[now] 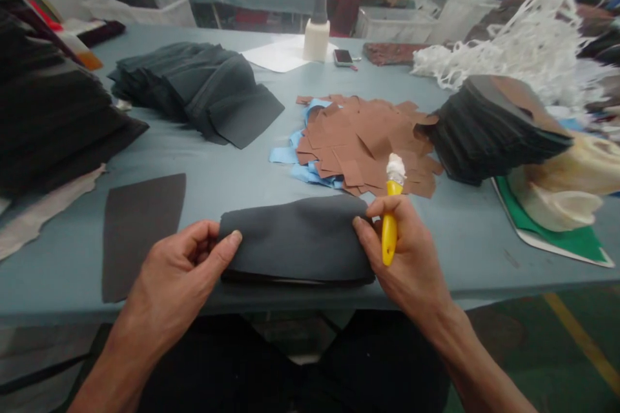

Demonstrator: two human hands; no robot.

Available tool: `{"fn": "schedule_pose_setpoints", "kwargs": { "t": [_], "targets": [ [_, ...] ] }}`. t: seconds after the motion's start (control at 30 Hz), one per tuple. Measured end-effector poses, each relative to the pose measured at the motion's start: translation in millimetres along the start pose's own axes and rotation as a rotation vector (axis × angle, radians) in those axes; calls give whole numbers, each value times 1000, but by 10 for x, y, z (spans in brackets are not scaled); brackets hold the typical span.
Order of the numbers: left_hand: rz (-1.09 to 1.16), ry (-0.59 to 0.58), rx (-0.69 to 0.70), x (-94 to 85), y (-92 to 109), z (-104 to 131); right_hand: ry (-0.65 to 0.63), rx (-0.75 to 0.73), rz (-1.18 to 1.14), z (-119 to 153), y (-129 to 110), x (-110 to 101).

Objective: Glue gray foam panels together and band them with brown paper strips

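A dark grey leather-like sheet [295, 239] lies in front of me on a low stack of similar pieces near the table's front edge. My left hand [188, 264] pinches its left edge between thumb and fingers. At the right edge, my right hand [407, 251] grips the sheet's upper corner. That same hand also keeps a yellow-handled brush [389, 229] tucked in its fingers, its white-coated bristles pointing up and away from me. A single dark piece [140, 239] lies flat to the left of my left hand.
Brown pieces and blue strips form a pile [363, 142] beyond the sheet. Dark stacks stand at far left [48, 103], back left [188, 90] and right [489, 129]. A glue-crusted container [557, 187] sits on a green board [581, 242]. A phone [343, 58] lies behind.
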State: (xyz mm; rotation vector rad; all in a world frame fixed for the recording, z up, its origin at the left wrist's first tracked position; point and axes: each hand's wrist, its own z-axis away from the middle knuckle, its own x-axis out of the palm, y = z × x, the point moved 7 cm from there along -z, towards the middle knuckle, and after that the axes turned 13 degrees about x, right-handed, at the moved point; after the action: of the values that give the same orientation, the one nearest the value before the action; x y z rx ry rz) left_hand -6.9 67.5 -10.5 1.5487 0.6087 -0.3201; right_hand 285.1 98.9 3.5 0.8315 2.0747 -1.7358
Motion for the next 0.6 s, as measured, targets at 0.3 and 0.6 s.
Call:
{"fn": "schedule_pose_setpoints", "kwargs": {
  "t": [0.3, 0.6],
  "targets": [
    [-92, 9, -46, -9, -21, 35, 39, 4, 79, 8, 90, -3],
    [-239, -28, -129, -67, -19, 61, -33, 136, 28, 25, 204, -3]
  ]
}}
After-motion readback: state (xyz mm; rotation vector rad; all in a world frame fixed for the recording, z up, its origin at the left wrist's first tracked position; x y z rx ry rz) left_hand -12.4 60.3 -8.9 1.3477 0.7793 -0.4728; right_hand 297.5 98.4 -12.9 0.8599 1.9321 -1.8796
